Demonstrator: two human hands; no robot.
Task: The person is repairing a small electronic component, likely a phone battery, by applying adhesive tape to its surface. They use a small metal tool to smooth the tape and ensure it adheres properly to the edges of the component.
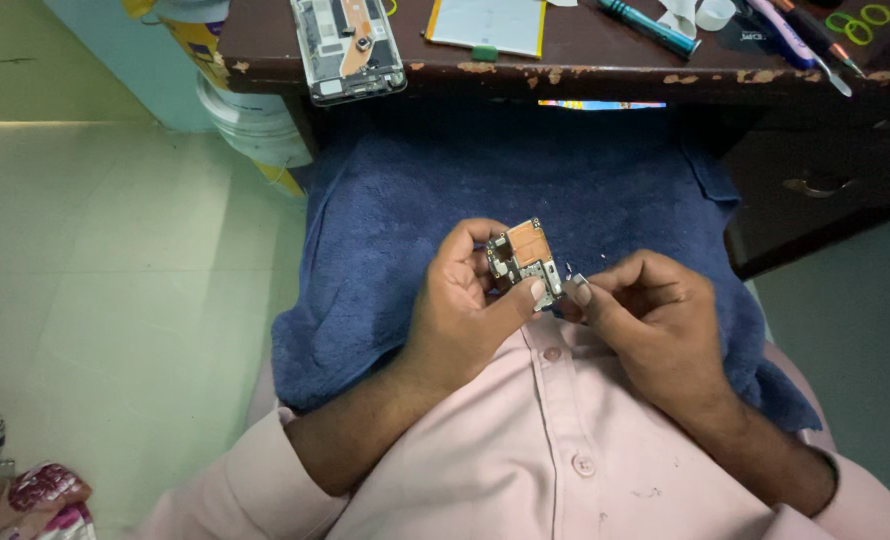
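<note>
Circuit board (525, 262) held up over the lap, above a blue towel (415, 200) spread across the knees. Small board, copper-coloured patch on its upper part, metal shields below.

Left hand (465, 310): pinching the board. Thumb pressed against the lower right corner, fingers curled behind the left edge. Board sits upright-tilted in this grip, long axis running roughly from the wrist side up and away toward the desk (565, 70).

Right hand (650, 310): fingers drawn together, thumb and forefinger tips pinched on a tiny metal part (577, 281) just off the board's lower right corner. Too small to tell what the part is, or whether it touches the board. The two thumbs nearly meet.

Key relation: the part lies immediately right of the board's lower right corner, at the point where both hands converge. Right hand carries it; left hand only steadies the board.

Further off, on the dark desk beyond the towel: an opened phone frame (348, 45) overhanging the edge, a flat pale rectangular pack (487, 24), a teal-handled screwdriver (650, 27), some green rings (858, 24). All well apart from the hands.
</note>
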